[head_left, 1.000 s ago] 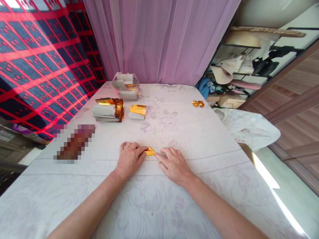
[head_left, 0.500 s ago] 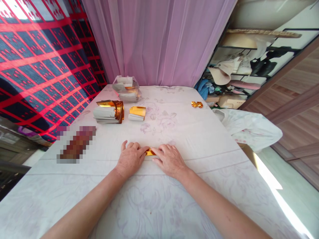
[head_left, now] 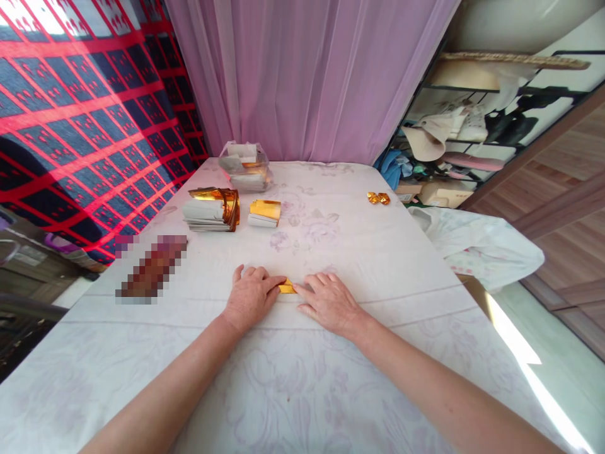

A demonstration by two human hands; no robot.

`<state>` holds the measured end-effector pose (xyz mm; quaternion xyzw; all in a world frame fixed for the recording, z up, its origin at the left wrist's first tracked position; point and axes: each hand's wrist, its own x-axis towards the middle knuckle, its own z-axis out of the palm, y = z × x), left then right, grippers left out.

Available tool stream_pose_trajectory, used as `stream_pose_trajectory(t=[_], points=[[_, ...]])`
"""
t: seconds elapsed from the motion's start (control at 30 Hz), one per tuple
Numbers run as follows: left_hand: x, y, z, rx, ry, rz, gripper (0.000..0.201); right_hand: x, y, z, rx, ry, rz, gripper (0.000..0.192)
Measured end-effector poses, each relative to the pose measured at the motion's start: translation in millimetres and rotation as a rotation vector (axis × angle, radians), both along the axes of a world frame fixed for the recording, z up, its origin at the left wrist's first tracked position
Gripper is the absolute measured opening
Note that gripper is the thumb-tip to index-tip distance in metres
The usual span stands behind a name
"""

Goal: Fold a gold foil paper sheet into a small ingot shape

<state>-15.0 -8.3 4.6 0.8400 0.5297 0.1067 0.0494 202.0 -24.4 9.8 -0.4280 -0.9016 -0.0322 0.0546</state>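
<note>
A small folded strip of gold foil paper (head_left: 287,287) lies flat on the tablecloth between my two hands. My left hand (head_left: 251,295) is closed on its left end, index finger and thumb pressed together there, with the little finger raised. At the right end, my right hand (head_left: 329,302) grips the strip with its index fingertip, the thumb lying lower on the cloth. The fingertips cover both ends of the strip. Farther off stand a small stack of gold and white paper sheets (head_left: 265,213) and a thicker banded bundle of gold and white paper (head_left: 212,210).
A clear bag (head_left: 244,167) with more paper sits at the table's far edge. Folded gold pieces (head_left: 379,198) lie at the far right. A blurred, pixelated object (head_left: 154,268) is on the left. Beside the table's right edge are a white plastic bag (head_left: 491,246) and a shelf of shoes and hats.
My right hand has slid slightly right, and more of the gold strip shows between the hands. My left hand stays on its end. The whole view has shifted a little.
</note>
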Motion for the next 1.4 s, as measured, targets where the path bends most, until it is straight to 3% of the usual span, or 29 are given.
stream_pose_trajectory(t=[0.37,0.73,1.1,1.4], points=[[-2,1,-1.2,-0.003,-0.05,-0.02,0.029,-25,-12,-1.3,-0.035,0.118,-0.025,0.036],[-3,2,-0.4,-0.043,-0.068,-0.005,0.029,4,-17,-11.2,-0.003,0.148,-0.068,0.031],[15,-5,-2.7,-0.03,-0.103,0.142,0.023,1,-24,-18.0,-0.025,0.208,-0.154,0.031],[-6,-3,-5.2,-0.054,-0.158,0.082,0.029,2,-24,-20.7,-0.016,0.229,-0.153,0.031]])
